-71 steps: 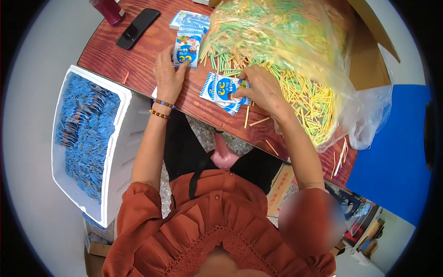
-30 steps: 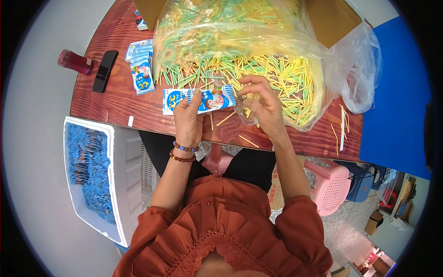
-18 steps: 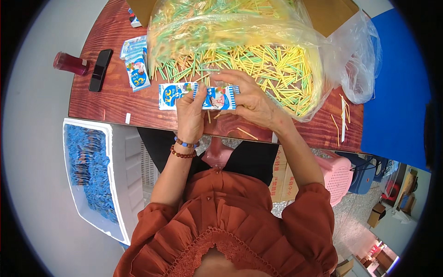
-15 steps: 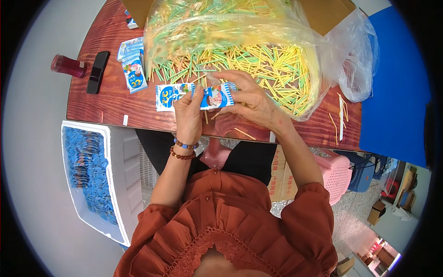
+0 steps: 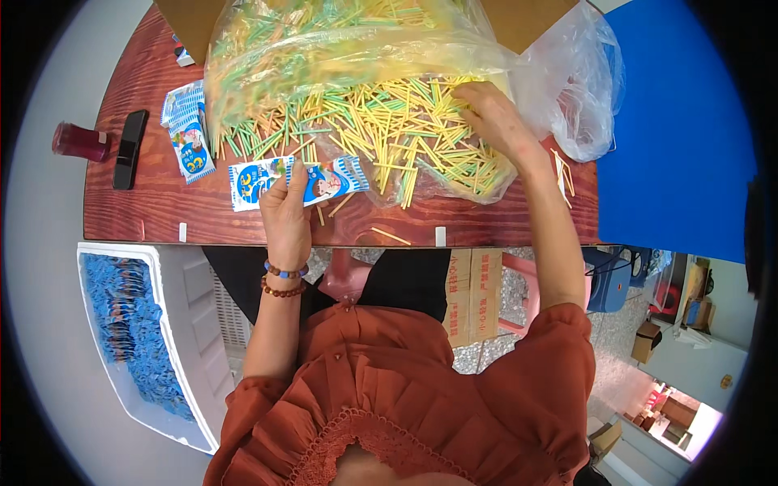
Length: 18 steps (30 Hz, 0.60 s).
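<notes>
Wood: the reddish surface carries everything, its near edge toward 6 o'clock.
Left hand: the left hand has its grip clamped on a blue-and-white packet, thumb and fingers pinching its middle just above the surface.
Packet: it lies lengthwise, at 9 o'clock from the straw heap and touching its edge.
Right hand: the right hand rests among the yellow and green straws, fingers curled over them; whether its grip has closed on any I cannot tell.
Bag: a clear plastic bag holds the straws and opens toward 6 o'clock.
Spare packets: a small stack lies at 10 o'clock from the left hand.
Phone: a black phone lies at 9 o'clock, beside a red bottle.
Bin: a white bin of blue packets stands at 7 o'clock, below the surface.
</notes>
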Each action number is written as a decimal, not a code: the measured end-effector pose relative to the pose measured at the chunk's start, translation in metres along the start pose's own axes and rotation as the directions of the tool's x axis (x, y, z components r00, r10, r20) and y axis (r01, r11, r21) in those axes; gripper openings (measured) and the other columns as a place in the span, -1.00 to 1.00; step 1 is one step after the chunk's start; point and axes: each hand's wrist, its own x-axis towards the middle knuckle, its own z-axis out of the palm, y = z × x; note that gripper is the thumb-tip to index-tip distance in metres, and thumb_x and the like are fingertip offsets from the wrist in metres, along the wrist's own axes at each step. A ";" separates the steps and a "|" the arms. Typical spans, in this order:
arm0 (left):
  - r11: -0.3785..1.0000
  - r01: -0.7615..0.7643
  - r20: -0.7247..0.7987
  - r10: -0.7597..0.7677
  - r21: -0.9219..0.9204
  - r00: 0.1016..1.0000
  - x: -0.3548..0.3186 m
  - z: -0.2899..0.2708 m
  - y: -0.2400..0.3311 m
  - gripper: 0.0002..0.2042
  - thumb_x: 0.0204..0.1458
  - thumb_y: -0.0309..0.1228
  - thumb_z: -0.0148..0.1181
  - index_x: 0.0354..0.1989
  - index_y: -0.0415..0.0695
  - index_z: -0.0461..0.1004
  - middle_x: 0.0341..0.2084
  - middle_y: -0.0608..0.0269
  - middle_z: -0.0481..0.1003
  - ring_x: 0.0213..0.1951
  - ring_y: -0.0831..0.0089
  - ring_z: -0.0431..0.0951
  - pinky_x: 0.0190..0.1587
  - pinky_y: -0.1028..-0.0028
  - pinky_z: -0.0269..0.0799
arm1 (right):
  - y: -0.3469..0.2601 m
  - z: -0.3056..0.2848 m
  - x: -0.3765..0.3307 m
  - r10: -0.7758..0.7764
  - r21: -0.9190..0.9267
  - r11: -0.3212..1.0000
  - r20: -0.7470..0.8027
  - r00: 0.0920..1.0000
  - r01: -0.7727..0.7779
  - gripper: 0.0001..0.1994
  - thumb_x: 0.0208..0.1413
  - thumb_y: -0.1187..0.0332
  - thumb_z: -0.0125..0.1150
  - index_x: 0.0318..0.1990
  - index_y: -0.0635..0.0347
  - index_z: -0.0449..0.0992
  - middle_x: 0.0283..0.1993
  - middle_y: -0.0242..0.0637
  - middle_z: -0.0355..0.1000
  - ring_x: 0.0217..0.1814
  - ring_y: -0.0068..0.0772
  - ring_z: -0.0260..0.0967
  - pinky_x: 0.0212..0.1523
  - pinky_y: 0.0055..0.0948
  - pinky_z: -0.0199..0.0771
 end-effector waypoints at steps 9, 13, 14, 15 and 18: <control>0.998 -0.011 -0.012 0.010 -0.065 1.000 -0.001 -0.004 -0.003 -0.81 0.22 -0.29 0.05 -0.27 -0.12 0.53 -0.38 0.37 0.57 -0.39 0.65 0.54 -0.45 0.61 0.44 | 0.014 0.015 0.026 -0.206 -0.315 0.899 0.312 0.927 0.305 -0.63 -0.02 0.41 0.18 0.00 0.19 0.40 -0.02 -0.14 0.37 0.09 -0.10 0.29 0.04 -0.21 0.28; 0.995 -0.008 0.013 0.009 -0.099 1.000 0.002 -0.004 -0.005 -0.82 0.21 -0.31 0.06 -0.26 -0.12 0.52 -0.38 0.36 0.57 -0.40 0.64 0.55 -0.44 0.61 0.46 | 0.020 0.022 0.021 -0.246 -0.348 0.883 0.229 0.942 0.316 -0.59 0.03 0.36 0.16 0.08 0.15 0.33 -0.03 -0.14 0.37 0.08 -0.10 0.29 0.06 -0.16 0.24; 0.995 -0.009 0.012 0.010 -0.099 1.000 0.002 -0.004 -0.006 -0.82 0.21 -0.31 0.06 -0.26 -0.12 0.52 -0.38 0.36 0.57 -0.40 0.64 0.55 -0.44 0.61 0.46 | 0.021 0.023 0.021 -0.236 -0.368 0.876 0.241 0.941 0.313 -0.59 0.06 0.34 0.13 0.09 0.14 0.31 -0.02 -0.13 0.36 0.09 -0.10 0.29 0.07 -0.13 0.22; 0.994 -0.013 0.008 0.014 -0.107 1.000 0.002 -0.003 -0.007 -0.83 0.21 -0.31 0.06 -0.26 -0.12 0.52 -0.38 0.37 0.57 -0.40 0.64 0.55 -0.44 0.60 0.46 | 0.022 0.023 0.022 -0.225 -0.387 0.868 0.252 0.941 0.312 -0.59 0.09 0.33 0.11 0.11 0.13 0.29 -0.01 -0.13 0.36 0.09 -0.10 0.29 0.09 -0.11 0.20; 0.994 -0.012 -0.005 0.012 -0.110 1.000 0.001 -0.004 -0.008 -0.84 0.21 -0.32 0.06 -0.26 -0.12 0.52 -0.39 0.37 0.57 -0.41 0.64 0.55 -0.44 0.60 0.46 | 0.024 0.026 0.025 -0.190 -0.377 0.876 0.301 0.934 0.300 -0.61 0.12 0.32 0.08 0.12 0.12 0.29 0.00 -0.13 0.37 0.11 -0.11 0.28 0.12 -0.10 0.16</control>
